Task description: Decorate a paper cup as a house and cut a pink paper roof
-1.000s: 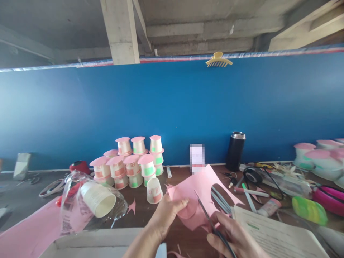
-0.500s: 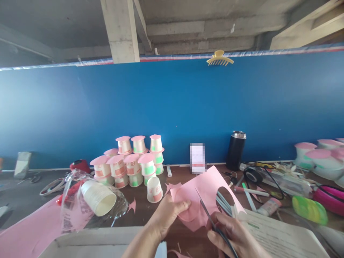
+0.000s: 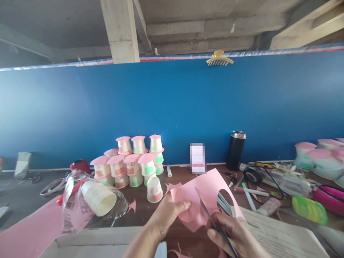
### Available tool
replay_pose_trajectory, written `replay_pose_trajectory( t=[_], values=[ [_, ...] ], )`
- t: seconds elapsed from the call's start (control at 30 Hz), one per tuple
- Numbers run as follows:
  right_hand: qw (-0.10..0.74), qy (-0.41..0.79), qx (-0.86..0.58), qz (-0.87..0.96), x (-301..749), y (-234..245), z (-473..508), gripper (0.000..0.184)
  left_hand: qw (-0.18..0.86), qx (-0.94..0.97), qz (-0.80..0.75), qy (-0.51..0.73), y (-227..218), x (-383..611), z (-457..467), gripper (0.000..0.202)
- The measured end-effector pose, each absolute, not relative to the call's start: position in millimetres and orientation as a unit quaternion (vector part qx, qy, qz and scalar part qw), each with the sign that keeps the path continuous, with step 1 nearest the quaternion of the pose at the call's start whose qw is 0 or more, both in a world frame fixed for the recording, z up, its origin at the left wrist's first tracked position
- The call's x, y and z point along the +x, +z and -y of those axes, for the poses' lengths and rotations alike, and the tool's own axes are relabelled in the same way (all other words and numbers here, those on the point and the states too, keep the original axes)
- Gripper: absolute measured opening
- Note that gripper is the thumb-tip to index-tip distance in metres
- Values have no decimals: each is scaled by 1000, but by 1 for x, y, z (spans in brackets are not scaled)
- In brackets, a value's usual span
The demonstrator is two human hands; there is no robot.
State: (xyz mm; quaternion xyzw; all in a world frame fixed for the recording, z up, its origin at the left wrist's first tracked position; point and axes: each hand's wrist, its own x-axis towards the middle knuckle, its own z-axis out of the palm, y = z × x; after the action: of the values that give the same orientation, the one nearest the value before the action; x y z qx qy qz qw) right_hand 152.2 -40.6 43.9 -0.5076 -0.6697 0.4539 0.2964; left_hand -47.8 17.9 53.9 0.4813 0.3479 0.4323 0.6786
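Little has changed in the last second: the pink paper (image 3: 206,186) tipped slightly and the scissors (image 3: 205,209) edged further along the circle cut. Left hand (image 3: 168,216) pinches the paper; right hand (image 3: 236,238) grips the scissors, blades in the sheet, between both hands above the surface (image 3: 139,211).

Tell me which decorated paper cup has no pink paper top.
The lone cup standing upside down in front of the stack, closest to the left hand. Its base is bare white; every stacked cup wears a pink disc.
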Motion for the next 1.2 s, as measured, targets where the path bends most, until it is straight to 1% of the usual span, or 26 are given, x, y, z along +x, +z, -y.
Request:
replay_pose_trajectory(
  t=[0.27, 0.53, 0.8, 0.97, 1.13, 1.2],
  values=[
    [303, 468, -511, 655, 153, 45, 42, 52, 675, 475, -358, 437, 55, -47, -16, 35],
    [308, 479, -513, 643, 153, 43, 40, 45, 667, 480, -360, 441, 57, -48, -16, 35],
    [310, 470, -513, 648, 156, 36, 40, 49, 657, 472, -386, 443, 56, -49, -18, 36],
    [309, 473, -514, 646, 156, 35, 39, 48, 666, 475, -375, 437, 56, -50, -18, 36],
    [316, 465, -516, 647, 156, 31, 37, 47, 666, 483, -370, 432, 55, -50, -18, 30],
    [312, 455, -519, 652, 157, 28, 36, 47, 674, 485, -357, 428, 55, -50, -19, 33]
  ],
)
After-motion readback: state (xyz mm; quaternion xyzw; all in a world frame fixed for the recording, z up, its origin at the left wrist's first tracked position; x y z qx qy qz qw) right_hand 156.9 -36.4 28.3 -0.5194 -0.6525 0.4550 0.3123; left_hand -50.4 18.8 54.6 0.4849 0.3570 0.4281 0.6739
